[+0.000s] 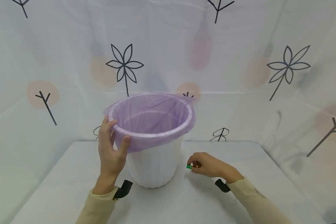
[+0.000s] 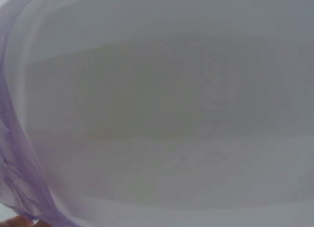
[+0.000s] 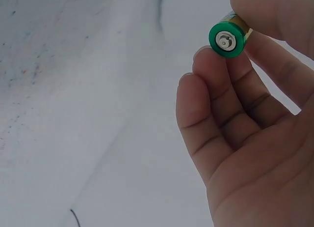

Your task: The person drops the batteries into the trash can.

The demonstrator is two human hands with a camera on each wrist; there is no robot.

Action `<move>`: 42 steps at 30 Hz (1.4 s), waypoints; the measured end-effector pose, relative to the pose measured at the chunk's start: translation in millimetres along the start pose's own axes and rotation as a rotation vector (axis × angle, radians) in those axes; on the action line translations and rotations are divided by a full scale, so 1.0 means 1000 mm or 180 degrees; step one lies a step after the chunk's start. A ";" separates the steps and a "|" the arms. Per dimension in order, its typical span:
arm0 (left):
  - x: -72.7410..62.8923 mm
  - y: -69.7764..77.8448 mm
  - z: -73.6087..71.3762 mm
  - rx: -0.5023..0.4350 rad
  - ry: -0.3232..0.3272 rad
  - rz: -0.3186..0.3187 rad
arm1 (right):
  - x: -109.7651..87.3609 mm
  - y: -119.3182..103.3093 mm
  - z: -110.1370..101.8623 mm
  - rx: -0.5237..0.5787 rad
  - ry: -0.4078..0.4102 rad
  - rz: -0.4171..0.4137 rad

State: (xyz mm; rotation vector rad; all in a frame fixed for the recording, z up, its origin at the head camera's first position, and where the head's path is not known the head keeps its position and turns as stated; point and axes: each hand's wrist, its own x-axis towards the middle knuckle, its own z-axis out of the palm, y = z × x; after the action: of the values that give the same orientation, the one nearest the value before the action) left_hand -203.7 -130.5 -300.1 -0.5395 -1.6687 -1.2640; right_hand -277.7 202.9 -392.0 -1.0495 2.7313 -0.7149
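Note:
A white bin (image 1: pixel 154 168) stands on the table, lined with a thin purple plastic bag (image 1: pixel 156 138) folded over its rim. My left hand (image 1: pixel 111 152) grips the bin's rim at the left, thumb in front over the bag and fingers around the side. In the left wrist view the bin's pale wall (image 2: pixel 171 99) fills most of the frame, with the bag along the left edge. My right hand (image 1: pixel 208 165) is right of the bin, low over the table, pinching a green battery (image 3: pixel 226 39) between thumb and fingers. The battery's metal tip faces the right wrist camera.
The white table (image 1: pixel 235 155) extends to both sides of the bin. Behind it hangs a white cloth backdrop (image 1: pixel 162 74) with printed flowers and twigs. A black strap piece (image 1: pixel 123 189) sits at the left wrist, another (image 1: pixel 222 185) at the right.

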 end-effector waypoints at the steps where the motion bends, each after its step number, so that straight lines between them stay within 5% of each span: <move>1: 0.000 0.000 0.000 -0.0001 0.0001 0.0007 | -0.001 -0.004 -0.002 0.0001 0.0000 -0.0020; 15: 0.000 0.001 0.000 -0.0010 -0.0006 -0.0013 | -0.028 -0.051 -0.032 -0.0274 0.0186 -0.0500; 29: 0.000 0.001 0.000 -0.0028 -0.0019 -0.0008 | -0.051 -0.099 -0.089 -0.0607 0.0562 -0.0978; 42: -0.001 0.001 0.000 -0.0065 -0.0020 -0.0022 | -0.040 -0.138 -0.138 -0.0684 0.0925 -0.1444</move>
State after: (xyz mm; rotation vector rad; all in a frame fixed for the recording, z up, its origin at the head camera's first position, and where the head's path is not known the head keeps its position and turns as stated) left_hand -202.7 -129.8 -300.1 -0.5510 -1.6659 -1.2869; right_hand -203.8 193.4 -207.4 -1.7806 2.8842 -0.6842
